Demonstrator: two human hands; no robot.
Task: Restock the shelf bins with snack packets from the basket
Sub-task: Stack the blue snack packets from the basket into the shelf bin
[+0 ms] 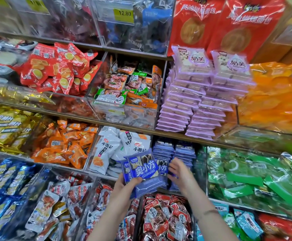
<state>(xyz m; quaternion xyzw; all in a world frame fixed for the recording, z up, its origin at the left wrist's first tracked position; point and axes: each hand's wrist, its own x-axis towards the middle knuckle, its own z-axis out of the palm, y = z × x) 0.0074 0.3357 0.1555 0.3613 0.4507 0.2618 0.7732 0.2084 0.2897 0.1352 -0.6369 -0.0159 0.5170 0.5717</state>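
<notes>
The left hand [124, 184] grips a stack of blue snack packets [142, 168] just before the blue-packet bin [174, 153]; the right hand [178, 169], fingers loose, touches packets there.

Left hand [127, 184] holds blue packets [142, 168]; right hand [180, 169] open at blue-packet bin [174, 153]

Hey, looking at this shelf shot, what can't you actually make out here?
Head view only:
- Basket: not in frame.
- Blue stack behind the blue packets: partly hidden by them and the right hand.
- Left hand: fingers tucked under the packets; how many it holds is unclear.
- Top bins: contents blurred by glare.
- Price tag: only 12.80 readable.
</notes>
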